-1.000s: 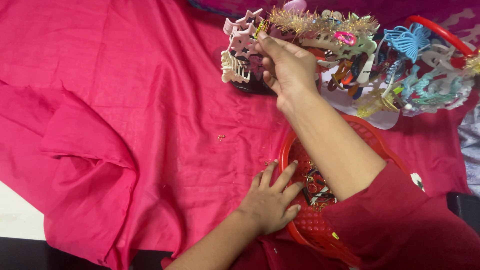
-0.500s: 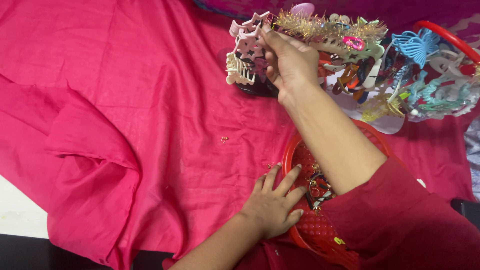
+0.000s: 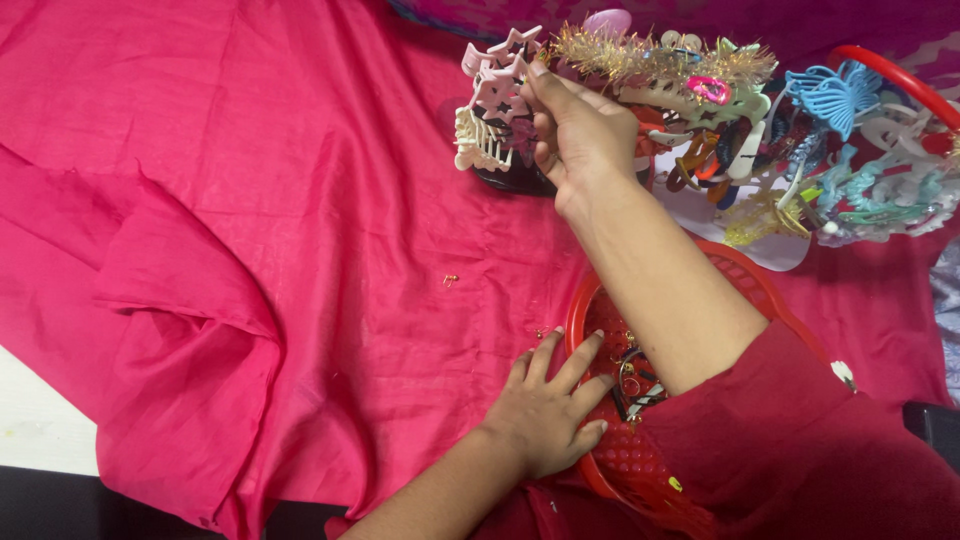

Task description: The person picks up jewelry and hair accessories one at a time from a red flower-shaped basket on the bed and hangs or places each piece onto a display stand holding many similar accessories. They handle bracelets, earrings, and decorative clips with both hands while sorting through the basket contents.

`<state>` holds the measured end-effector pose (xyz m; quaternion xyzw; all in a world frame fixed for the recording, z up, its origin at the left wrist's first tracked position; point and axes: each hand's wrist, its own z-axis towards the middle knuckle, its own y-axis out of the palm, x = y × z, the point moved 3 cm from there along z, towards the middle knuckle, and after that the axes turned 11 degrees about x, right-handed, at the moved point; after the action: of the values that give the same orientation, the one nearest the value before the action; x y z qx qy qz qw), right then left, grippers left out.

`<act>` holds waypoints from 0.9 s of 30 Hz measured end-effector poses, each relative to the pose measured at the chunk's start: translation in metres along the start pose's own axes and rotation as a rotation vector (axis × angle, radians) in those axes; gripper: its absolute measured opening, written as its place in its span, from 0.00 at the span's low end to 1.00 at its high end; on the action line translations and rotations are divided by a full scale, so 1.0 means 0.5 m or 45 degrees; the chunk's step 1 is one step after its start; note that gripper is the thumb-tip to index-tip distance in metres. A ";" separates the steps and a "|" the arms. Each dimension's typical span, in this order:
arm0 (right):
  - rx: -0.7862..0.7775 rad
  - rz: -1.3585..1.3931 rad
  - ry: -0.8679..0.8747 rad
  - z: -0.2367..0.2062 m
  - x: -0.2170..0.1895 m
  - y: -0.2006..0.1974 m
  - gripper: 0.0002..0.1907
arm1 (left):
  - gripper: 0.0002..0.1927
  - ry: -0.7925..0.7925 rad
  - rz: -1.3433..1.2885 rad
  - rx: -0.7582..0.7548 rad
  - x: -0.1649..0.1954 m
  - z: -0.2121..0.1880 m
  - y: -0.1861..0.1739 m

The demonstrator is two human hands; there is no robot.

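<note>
**Hand closes on pink star clip at the top of the frame**

A pale pink star-shaped hair clip [image 3: 492, 85] sits at upper centre, gripped by the fingers [image 3: 548, 95] of the right hand [image 3: 580, 140]. It touches a cream comb-like clip [image 3: 478, 150] at the left end of a crowded row of hair clips [image 3: 760, 130] running to the upper right. At lower centre, the left hand [image 3: 545, 420] lies open, fingers spread on the rim of a red plastic basket [image 3: 640, 465]. Pink cloth [image 3: 250, 250] covers the bench.
</note>
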<state>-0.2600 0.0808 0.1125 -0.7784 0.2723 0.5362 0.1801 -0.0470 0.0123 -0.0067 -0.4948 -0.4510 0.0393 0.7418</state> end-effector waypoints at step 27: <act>0.176 -1.631 -0.447 -0.242 0.303 -0.692 0.21 | 0.31 -0.101 0.112 -0.097 0.054 -0.036 0.018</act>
<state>0.0846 0.2491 0.0104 -0.6740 -0.2436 0.4234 0.5542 -0.0147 0.0181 0.0015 -0.5400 -0.4591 0.0745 0.7015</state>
